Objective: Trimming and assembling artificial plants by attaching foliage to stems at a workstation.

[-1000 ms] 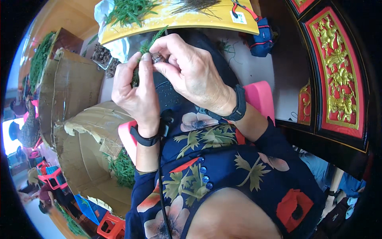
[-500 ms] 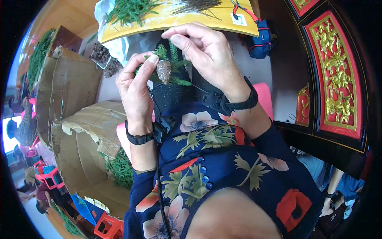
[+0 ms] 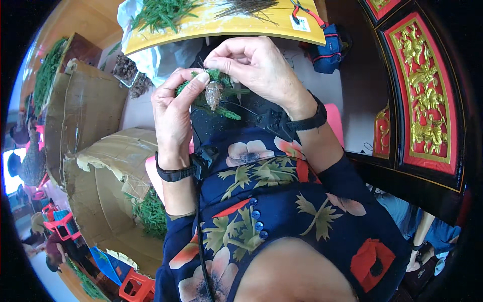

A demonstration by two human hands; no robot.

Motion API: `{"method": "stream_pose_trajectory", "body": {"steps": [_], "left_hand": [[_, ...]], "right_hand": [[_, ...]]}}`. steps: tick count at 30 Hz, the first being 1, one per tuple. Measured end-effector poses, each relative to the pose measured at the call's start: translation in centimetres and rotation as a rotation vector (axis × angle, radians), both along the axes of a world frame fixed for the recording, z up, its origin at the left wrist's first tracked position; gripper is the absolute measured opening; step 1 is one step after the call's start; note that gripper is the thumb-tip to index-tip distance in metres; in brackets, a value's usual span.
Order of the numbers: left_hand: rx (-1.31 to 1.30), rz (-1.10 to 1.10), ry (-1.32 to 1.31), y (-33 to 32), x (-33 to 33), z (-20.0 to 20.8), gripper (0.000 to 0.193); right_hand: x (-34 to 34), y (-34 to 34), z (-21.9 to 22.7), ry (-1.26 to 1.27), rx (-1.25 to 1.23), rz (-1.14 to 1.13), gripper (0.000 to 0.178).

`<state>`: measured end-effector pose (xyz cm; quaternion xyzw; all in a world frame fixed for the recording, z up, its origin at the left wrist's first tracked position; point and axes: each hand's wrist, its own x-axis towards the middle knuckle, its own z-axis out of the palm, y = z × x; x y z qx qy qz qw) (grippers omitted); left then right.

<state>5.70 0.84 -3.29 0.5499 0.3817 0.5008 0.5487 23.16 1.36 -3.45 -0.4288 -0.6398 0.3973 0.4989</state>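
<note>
A small pine cone, pale and glittery, hangs among green artificial fir sprigs above my lap. My left hand is closed, its thumb and forefinger pinching the sprigs just above and left of the cone. From the other side my right hand reaches in, thumb against curled fingers, at the top of the bunch. A thin dark stem or wire end shows near its fingertips. What exactly the right fingers grip is hidden.
A yellow table ahead carries green sprigs, thin brown wires and red-handled pliers. Left stands a torn cardboard box with greenery inside. Pine cones lie beyond it. Dark carved panels stand right.
My right fingertips have come down and in, meeting the left fingertips at the sprigs. The left hand and the pine cone have shifted slightly right.
</note>
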Motion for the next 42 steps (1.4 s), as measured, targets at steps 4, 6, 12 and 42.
{"method": "stream_pose_trajectory", "body": {"steps": [4, 6, 12, 42], "left_hand": [[-0.108, -0.133, -0.092, 0.7, -0.3, 0.2, 0.005], [-0.15, -0.173, -0.138, 1.0, -0.5, 0.2, 0.005], [-0.354, -0.333, -0.335, 2.0, -2.2, -1.2, 0.007], [0.196, 0.137, 0.351, 1.9, 1.0, -1.9, 0.008]], "right_hand": [[0.5, 0.5, 0.1, 0.109, -0.025, 0.145, 0.012], [0.7, 0.7, 0.5, 0.156, 0.003, 0.2, 0.011], [0.0, 0.7, 2.6, -0.234, 0.332, 0.158, 0.011], [1.6, 3.0, 0.9, -0.35, 0.024, -0.063, 0.013]]}}
